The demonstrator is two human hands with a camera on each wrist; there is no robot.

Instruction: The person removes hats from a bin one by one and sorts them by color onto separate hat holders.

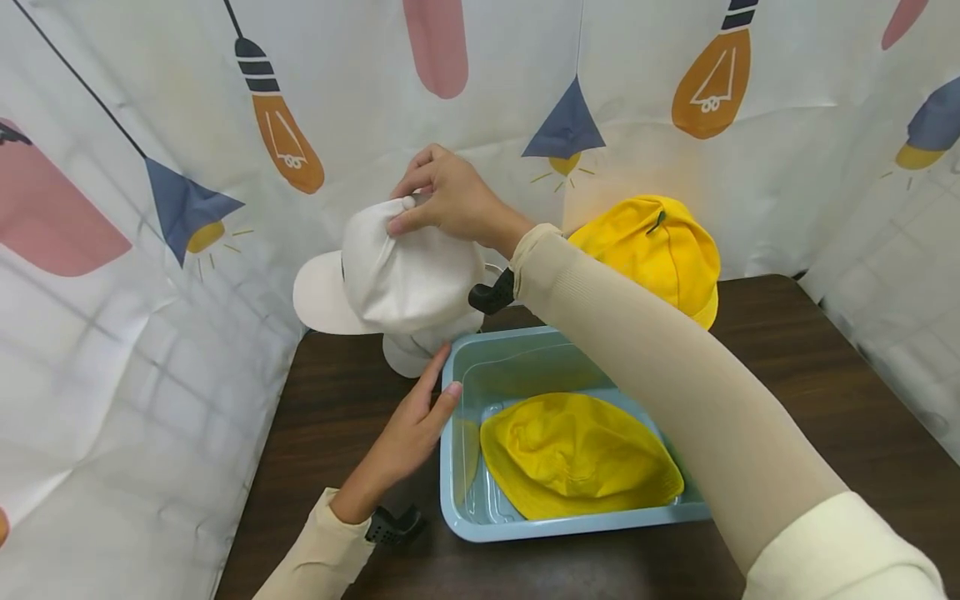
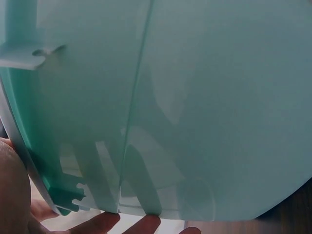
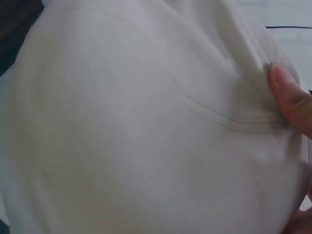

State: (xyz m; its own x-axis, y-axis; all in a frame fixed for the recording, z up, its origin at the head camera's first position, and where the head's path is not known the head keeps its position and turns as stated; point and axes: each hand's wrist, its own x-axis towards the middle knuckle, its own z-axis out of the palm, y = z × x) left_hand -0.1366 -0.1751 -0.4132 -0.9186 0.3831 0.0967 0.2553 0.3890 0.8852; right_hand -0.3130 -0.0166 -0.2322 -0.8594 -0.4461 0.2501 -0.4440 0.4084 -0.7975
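My right hand (image 1: 450, 196) pinches the crown of a white baseball cap (image 1: 412, 275) beside its top button. The cap is held up with its brim pointing left, and its cloth fills most of the right wrist view. Part of another white cap (image 1: 405, 357) shows below it. My left hand (image 1: 408, 433) grips the left rim of a light blue plastic basin (image 1: 577, 527), thumb on the rim and fingers along the outer wall. In the left wrist view, fingertips (image 2: 146, 224) touch the basin's wall. Inside the basin lies a yellow bucket hat (image 1: 577, 458).
A yellow cap (image 1: 660, 250) stands at the back right, partly behind my right forearm. All this is on a dark wooden table (image 1: 337, 417). White fabric (image 1: 495, 125) printed with lamps and bulbs walls in the back and both sides.
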